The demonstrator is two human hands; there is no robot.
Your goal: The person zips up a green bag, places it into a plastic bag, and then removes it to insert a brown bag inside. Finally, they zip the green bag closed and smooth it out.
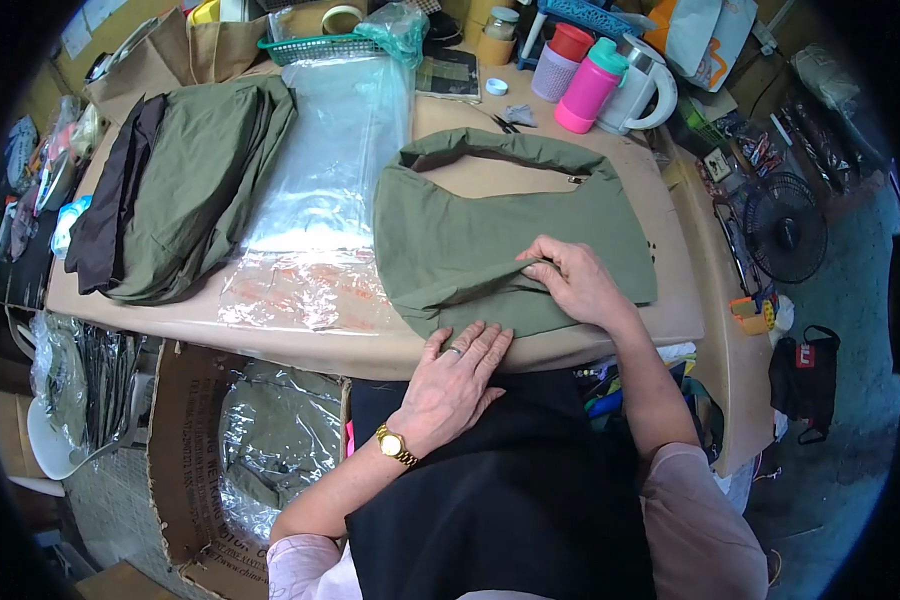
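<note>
An olive-green fabric piece (510, 235) with a curved strap and a small zipper pull lies on the padded table (360, 345) in front of me. My left hand (457, 378), wearing a ring and a gold watch, rests with fingers spread on its lower left edge. Pinched between the fingers of my right hand (565, 277) is a raised fold of the same fabric. Clear plastic bags (320, 165) lie just left of it. Farther left sits a folded stack of green fabric pieces (185, 180), with dark fabric at its side.
Below the table's left front stands an open cardboard box (185, 450) with plastic-wrapped green items. Along the back are a teal basket (320, 47), a pink bottle (587, 90), a kettle (635, 85) and black scissors (507, 125). A fan (785, 225) is at right.
</note>
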